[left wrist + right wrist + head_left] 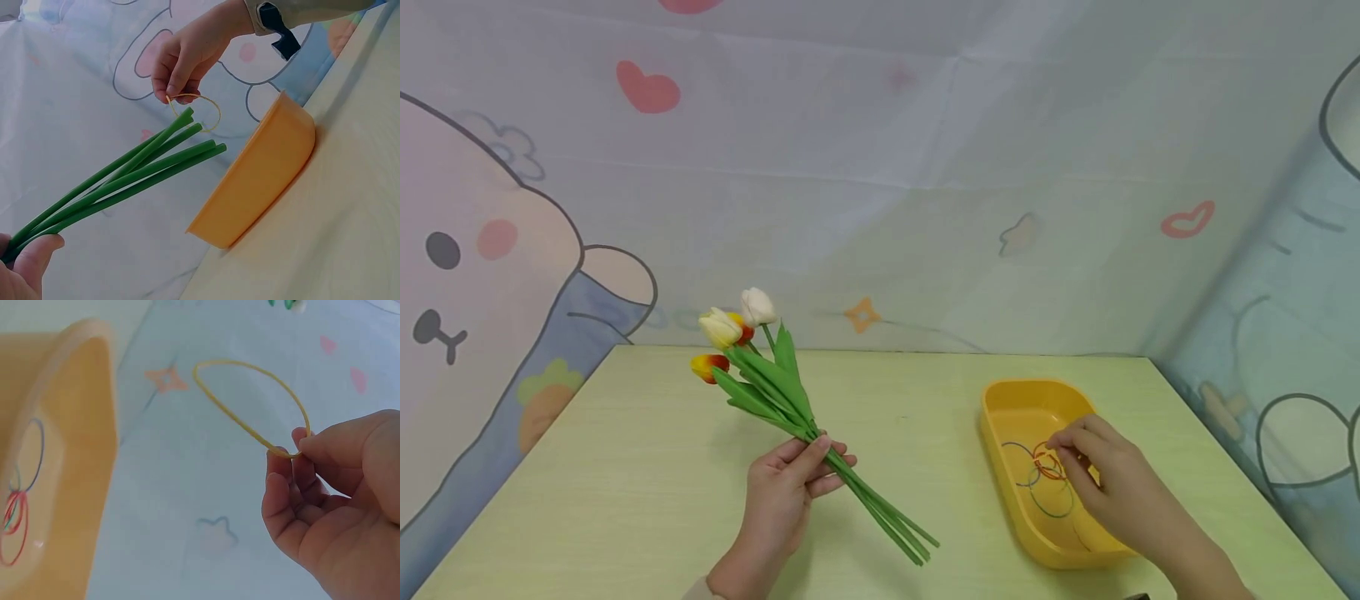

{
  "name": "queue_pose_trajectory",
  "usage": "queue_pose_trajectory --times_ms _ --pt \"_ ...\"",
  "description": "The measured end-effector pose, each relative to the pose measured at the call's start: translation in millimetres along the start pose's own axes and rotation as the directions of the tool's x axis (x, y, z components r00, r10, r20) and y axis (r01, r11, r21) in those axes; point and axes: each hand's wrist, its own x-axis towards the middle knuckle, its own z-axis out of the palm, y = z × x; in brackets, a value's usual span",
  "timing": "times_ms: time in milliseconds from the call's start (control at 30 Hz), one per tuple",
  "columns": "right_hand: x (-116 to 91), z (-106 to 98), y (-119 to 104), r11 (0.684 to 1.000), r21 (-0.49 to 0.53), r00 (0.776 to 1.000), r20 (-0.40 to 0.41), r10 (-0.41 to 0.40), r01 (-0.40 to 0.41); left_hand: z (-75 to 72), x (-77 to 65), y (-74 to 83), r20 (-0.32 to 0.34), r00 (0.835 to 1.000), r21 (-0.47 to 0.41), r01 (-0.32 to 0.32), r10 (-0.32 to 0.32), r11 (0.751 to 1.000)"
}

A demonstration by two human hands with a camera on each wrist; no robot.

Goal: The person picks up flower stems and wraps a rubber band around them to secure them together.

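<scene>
Where hands (782, 492) (1108, 479) pinch, stems (187, 155) and band (244, 425) partly hide.

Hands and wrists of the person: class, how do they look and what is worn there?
The left hand and right hand wear no gloves. On the left is a pale fabric cuff; on the right, a light beige fabric sleeve with a dark strap-like band.

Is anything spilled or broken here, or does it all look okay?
No, nothing stands out. The tulips look whole in the left hand, the right hand pinches a yellow band, and the other bands lie inside the yellow tray.
</scene>
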Motion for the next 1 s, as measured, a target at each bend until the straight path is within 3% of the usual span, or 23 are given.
queue_pose_trajectory --times_ms 233,467,1000 --pt "6 2 -17 0.989 0.099 0.994 -0.024 -0.109 0.111 -0.9 -1.3 8.2 -0.019 0.999 -0.04 -0.027 0.026 0.999" --pt "11 12 -29 0.959 0.15 0.97 -0.089 -0.228 0.239 2.0 -5.4 15.3 -0.076 0.996 -0.068 -0.045 0.04 0.997" --pt "22 24 -56 0.942 0.243 0.973 -0.05 -0.225 0.23 5.6 -10.1 21.5 -0.128 0.991 -0.142 -0.047 0.029 0.989"
